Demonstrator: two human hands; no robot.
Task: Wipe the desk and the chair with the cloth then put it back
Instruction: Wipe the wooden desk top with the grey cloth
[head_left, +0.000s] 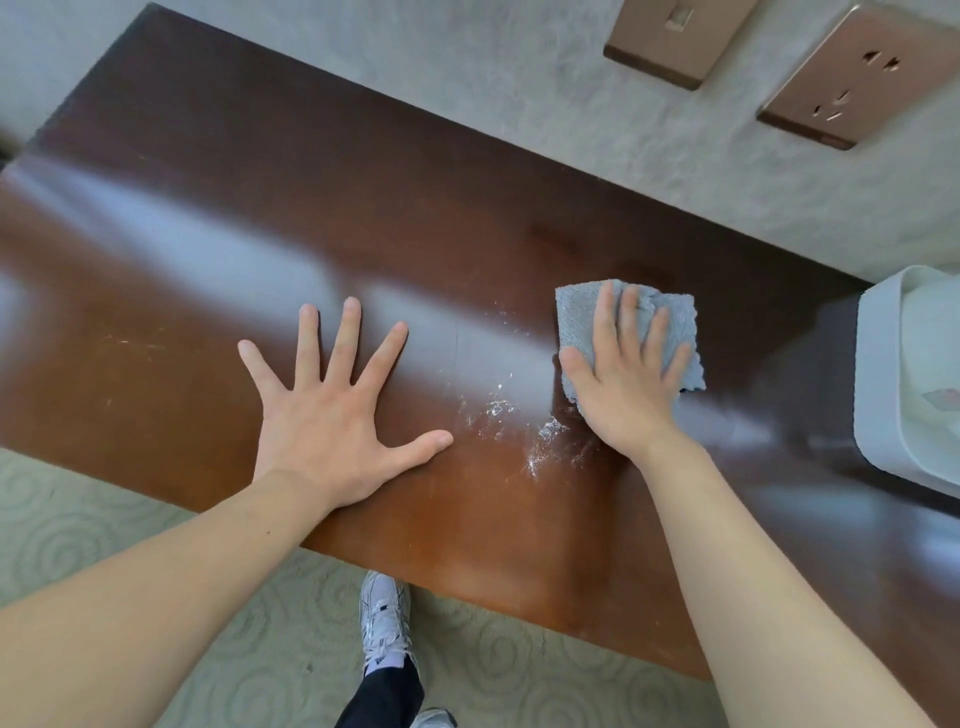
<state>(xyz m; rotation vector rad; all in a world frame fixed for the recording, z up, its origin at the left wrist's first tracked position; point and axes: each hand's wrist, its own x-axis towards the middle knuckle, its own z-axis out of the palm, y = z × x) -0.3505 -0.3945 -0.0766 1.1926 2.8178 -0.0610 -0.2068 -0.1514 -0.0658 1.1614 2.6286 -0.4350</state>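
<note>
Pressing cloth flat on desk with right hand, fingers straight; powder at its 8 o'clock. Left hand splayed, bracing.

You look down at a grey textured wall running behind the furniture. Two bronze plates sit on it at upper right: a switch and, just beside it, a socket. Below, the floor is a pale green carpet with a swirl pattern. At the right edge stands a white bin, its rim rounded, something pale lying inside. Soft daylight falls from the left and lays broad bluish glare across the glossy brown wood; the wall is evenly lit.
</note>
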